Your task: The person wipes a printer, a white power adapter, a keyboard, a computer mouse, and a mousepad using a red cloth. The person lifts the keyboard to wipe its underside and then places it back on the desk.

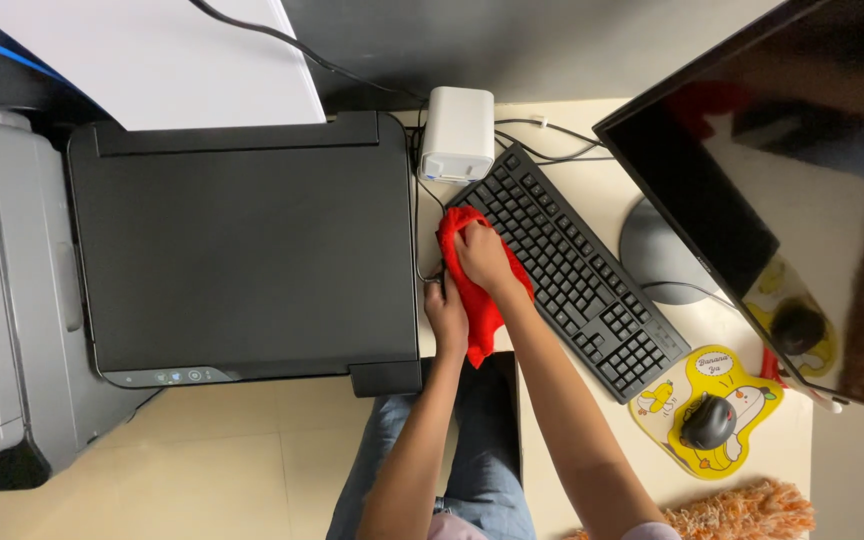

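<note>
There is a single view, from a camera on the person's head, facing almost straight down onto the table (pixel 562 480) from above. It sits fairly near: both forearms rise from the lower edge to the hands near the middle of the frame. The view reaches the printer (pixel 242 250) to the left of the hands, the keyboard (pixel 582 280) and monitor (pixel 752 200) to their right, and the floor (pixel 232 460) below-left.
</note>
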